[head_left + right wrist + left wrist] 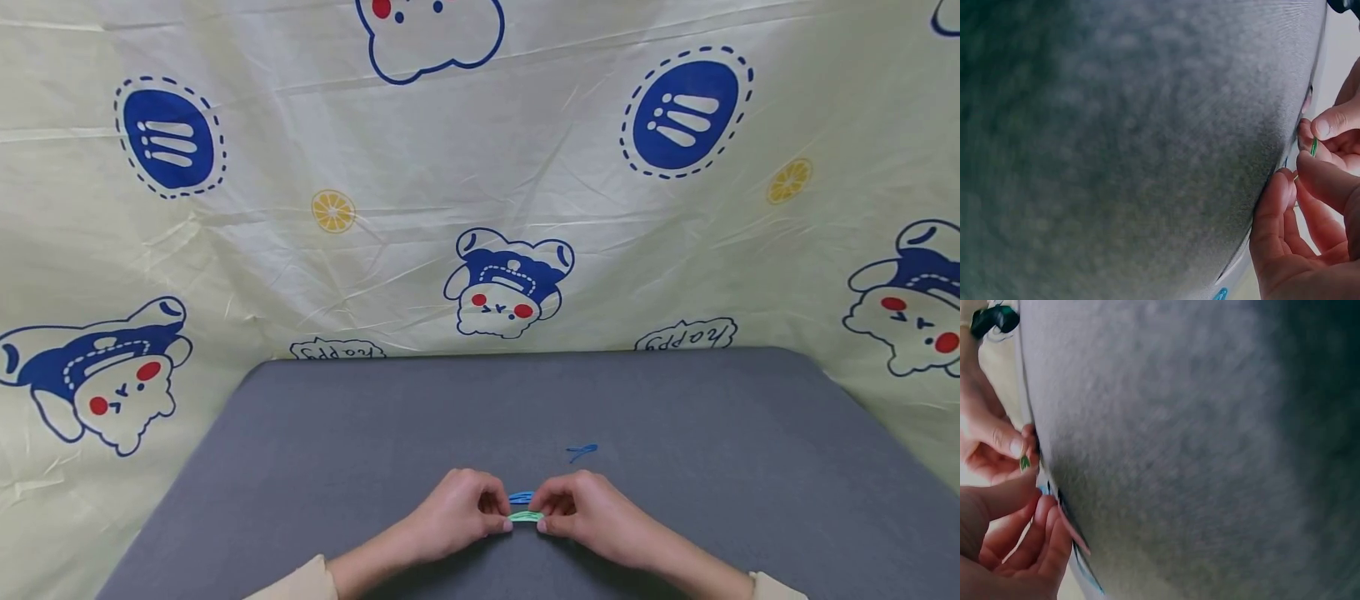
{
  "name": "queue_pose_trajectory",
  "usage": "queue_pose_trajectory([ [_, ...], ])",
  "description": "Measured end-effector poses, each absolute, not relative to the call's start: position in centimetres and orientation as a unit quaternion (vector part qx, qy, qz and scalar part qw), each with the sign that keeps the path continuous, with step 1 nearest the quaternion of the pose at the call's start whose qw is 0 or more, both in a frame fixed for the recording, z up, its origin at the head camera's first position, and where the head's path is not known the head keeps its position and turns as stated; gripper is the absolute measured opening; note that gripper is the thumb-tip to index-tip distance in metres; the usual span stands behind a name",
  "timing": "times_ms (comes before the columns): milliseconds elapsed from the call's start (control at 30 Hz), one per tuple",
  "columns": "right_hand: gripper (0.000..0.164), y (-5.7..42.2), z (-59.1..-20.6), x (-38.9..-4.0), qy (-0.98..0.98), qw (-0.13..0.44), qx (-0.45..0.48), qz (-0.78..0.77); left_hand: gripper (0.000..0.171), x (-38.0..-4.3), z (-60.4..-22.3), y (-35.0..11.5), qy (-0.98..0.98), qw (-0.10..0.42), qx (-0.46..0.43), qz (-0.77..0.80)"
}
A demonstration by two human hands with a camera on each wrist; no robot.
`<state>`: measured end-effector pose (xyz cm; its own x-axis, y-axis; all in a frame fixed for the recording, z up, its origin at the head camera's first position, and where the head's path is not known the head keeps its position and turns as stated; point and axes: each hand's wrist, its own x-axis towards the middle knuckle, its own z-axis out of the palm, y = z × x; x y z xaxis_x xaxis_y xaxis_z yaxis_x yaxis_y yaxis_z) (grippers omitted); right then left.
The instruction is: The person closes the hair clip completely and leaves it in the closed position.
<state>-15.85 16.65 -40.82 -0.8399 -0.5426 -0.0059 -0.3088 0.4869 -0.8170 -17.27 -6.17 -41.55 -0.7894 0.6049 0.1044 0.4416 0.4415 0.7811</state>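
Between my two hands a small bundle of light-green strands (526, 517) is stretched sideways just over the table. My left hand (467, 512) pinches its left end between thumb and fingertips. At the other end, my right hand (588, 515) grips it the same way. In the right wrist view, a bit of the green strands (1314, 147) shows by the left thumb. Just behind them lies a bundle of blue strands (521, 497), partly covered by the right fingers. Whether the strands are string or rubber bands, I cannot tell.
A looped blue strand (582, 452) lies farther back on the grey table (360, 433), right of centre. A pale printed cloth (247, 250) hangs behind the table's far edge and along both sides.
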Motion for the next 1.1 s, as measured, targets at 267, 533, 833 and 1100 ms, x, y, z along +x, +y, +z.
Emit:
queue_pose_trajectory([
  [267, 0.007, 16.57, -40.98, -16.1, 0.859, 0.131, -0.252, -0.426, 0.017, -16.75, -41.9, -5.84, 0.857, 0.048, 0.306, 0.413],
  [533, 0.009, 16.57, -41.26, -16.07, 0.857, 0.136, -0.248, -0.43, 0.018, -16.6, -42.07, -5.51, 0.872, 0.039, 0.3, 0.386],
  [833, 0.01, 16.49, -41.29, -16.3, 0.862, 0.151, -0.247, -0.416, 0.018, -16.54, -41.91, -5.59, 0.875, 0.043, 0.293, 0.383],
  [1100, 0.012, 16.65, -41.27, -16.27, 0.861, 0.149, -0.255, -0.415, 0.017, -16.54, -41.86, -5.76, 0.877, 0.044, 0.303, 0.371],
])
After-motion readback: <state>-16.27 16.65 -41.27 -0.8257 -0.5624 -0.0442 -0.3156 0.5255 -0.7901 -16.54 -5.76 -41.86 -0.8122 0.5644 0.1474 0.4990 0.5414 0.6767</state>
